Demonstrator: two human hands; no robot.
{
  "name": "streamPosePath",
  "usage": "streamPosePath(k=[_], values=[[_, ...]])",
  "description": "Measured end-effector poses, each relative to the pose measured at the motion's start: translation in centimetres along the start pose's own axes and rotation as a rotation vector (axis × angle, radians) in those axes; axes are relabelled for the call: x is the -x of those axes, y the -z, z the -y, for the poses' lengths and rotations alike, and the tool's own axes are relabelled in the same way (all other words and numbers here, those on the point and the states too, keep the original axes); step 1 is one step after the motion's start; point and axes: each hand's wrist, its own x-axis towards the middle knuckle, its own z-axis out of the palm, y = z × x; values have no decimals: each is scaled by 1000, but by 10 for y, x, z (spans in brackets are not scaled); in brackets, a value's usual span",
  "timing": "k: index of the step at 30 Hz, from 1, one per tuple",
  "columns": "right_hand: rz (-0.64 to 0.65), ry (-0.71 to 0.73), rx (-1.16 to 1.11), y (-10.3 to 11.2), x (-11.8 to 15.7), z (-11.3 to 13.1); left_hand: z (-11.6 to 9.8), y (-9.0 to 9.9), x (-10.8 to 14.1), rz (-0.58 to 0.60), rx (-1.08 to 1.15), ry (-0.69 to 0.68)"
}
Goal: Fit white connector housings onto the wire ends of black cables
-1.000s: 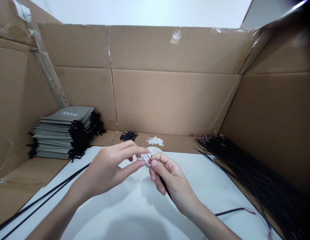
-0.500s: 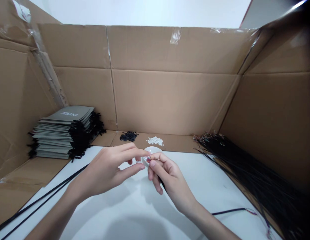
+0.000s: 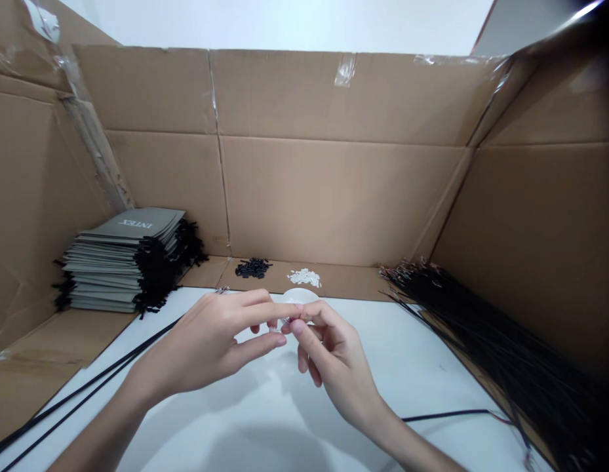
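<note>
My right hand (image 3: 336, 351) pinches the thin coloured wires (image 3: 287, 321) at the end of a black cable between thumb and index finger. Most of the cable is hidden by the hand. My left hand (image 3: 220, 334) comes in from the left, its index fingertip pressing at the wire ends against my right fingertips. A small clear-white piece (image 3: 273, 329) sits between its thumb and middle finger; its exact kind is too small to make out. Just behind the fingertips stands a white round dish (image 3: 302, 295), partly covered by the hands.
Grey INTEX sheets with black fringes (image 3: 107, 262) are stacked at left. Small black pieces (image 3: 254, 267) and white pieces (image 3: 305, 278) lie in piles on cardboard (image 3: 353, 282). Many black cables (image 3: 491, 341) lie right, and a few cables (image 3: 88, 387) left. Cardboard walls (image 3: 343, 196) surround the white table (image 3: 383, 367).
My right hand has shifted slightly down, and my left index finger now reaches further right onto the wires. The wire ends are more covered. The small white piece stays in my left hand.
</note>
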Motion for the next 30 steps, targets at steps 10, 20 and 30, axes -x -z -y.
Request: streamPosePath(k=[10,20,30], values=[[-41,-29,-49,-1,0,-3,3,-5,-8,-308,427,119],[-56,-15,-147,-2,-5,0,-1,-27,-14,-263,599,223],[-183,103,-179,-2,-1,-6,3,-40,-19,-234,847,353]])
